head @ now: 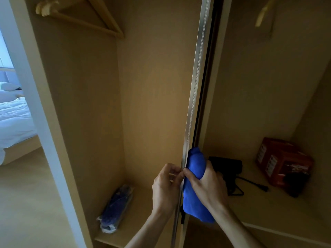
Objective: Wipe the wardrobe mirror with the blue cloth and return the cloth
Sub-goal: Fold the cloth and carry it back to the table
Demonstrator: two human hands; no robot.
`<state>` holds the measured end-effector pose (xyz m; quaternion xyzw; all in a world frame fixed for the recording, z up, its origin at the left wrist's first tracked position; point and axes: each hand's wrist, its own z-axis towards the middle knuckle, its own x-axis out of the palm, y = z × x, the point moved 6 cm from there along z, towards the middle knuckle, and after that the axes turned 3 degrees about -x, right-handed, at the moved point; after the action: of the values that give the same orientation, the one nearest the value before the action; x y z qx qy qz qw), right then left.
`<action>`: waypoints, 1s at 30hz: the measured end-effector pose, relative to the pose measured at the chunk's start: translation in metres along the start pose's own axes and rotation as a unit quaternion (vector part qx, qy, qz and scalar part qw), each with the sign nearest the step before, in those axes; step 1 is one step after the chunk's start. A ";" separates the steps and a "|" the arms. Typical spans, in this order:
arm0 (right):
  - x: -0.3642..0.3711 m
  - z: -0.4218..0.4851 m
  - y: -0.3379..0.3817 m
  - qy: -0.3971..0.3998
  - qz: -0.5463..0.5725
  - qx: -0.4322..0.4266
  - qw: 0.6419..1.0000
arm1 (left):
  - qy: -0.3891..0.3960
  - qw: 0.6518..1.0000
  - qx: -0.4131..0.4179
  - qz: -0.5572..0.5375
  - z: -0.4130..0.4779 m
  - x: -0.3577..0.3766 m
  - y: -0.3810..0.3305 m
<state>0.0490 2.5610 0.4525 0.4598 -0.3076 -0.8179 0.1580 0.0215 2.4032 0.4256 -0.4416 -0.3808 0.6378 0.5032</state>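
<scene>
The blue cloth (195,201) is bunched in my right hand (206,183), which grips it around the middle and holds it against the right side of the wardrobe door's metal edge (193,97). One end of the cloth sticks up above my fingers and the other hangs below my wrist. My left hand (164,187) is just left of that edge, with its fingertips curled onto the metal strip. The door is seen edge-on, so its mirror face cannot be made out.
Left compartment: a wooden hanger (80,17) up top and a plastic-wrapped blue packet (116,208) on the shelf. Right compartment: a black hair dryer (227,164) with its cord and a red box (283,163). A white bed (14,119) shows at far left.
</scene>
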 end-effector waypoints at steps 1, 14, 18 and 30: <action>0.001 0.003 0.000 0.001 -0.007 0.000 1.000 | 0.002 1.000 -0.001 0.001 0.004 0.001 0.001; 0.008 0.023 0.000 -0.023 -0.091 0.039 0.995 | 0.071 0.996 0.045 0.012 0.041 0.013 0.010; 0.011 0.029 -0.001 -0.023 -0.103 0.052 0.993 | 0.084 0.994 0.057 0.026 0.051 0.017 0.010; 0.016 0.049 0.005 -0.033 -0.180 0.065 0.981 | 0.097 0.992 0.049 0.056 0.080 0.031 0.015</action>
<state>-0.0015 2.5659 0.4644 0.4899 -0.2774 -0.8258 -0.0320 -0.0625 2.4271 0.4313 -0.4972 -0.2732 0.6366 0.5225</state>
